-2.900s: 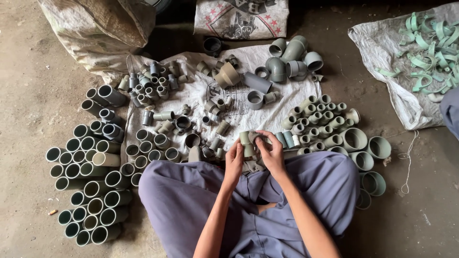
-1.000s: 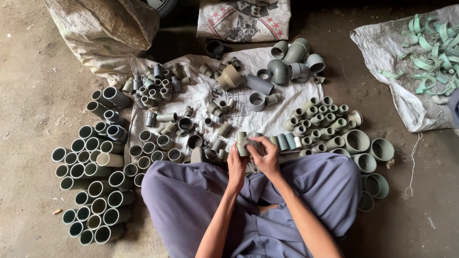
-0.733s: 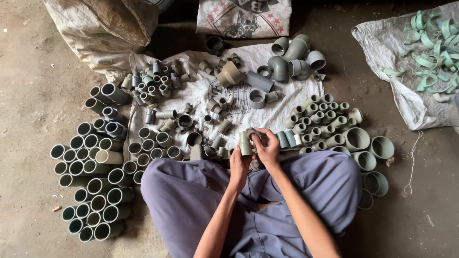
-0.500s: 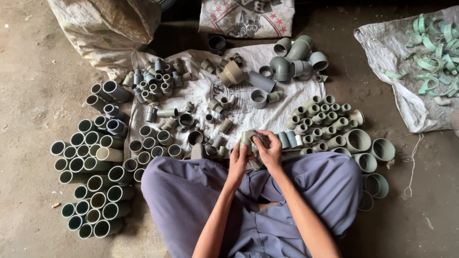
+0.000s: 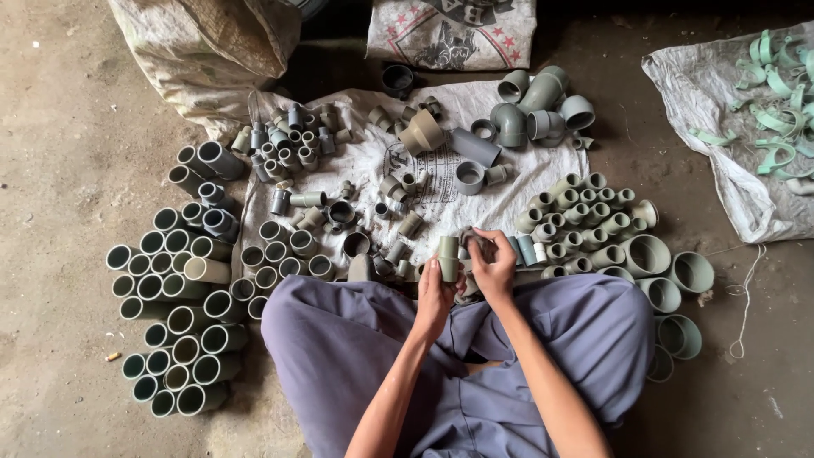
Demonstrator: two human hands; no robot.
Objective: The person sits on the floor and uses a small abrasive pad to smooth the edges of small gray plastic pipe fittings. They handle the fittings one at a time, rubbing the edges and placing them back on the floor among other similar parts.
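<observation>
My left hand (image 5: pixel 435 297) grips a short grey-green pipe coupling (image 5: pixel 448 257), held upright just above my lap. My right hand (image 5: pixel 493 266) is close beside it with a small dark rag (image 5: pixel 471 241) pinched in its fingers, pressed near the coupling's side. Both hands hover over the near edge of a white woven sack (image 5: pixel 441 178) spread on the floor, which is strewn with loose grey pipe fittings (image 5: pixel 339 212). My crossed legs in grey-purple trousers (image 5: pixel 356 348) fill the bottom of the view.
Rows of upright grey couplings (image 5: pixel 174 288) stand on the floor at left. More couplings and wide reducers (image 5: pixel 644 254) cluster at right. Large elbows (image 5: pixel 534 106) lie at the back. Full sacks (image 5: pixel 203 51) stand behind, and another sack holds green clips (image 5: pixel 776 85).
My hands stay in the same spot at my lap. The coupling has been turned slightly in my left hand while the right hand with the rag shifts against it. The view has drifted a little.
</observation>
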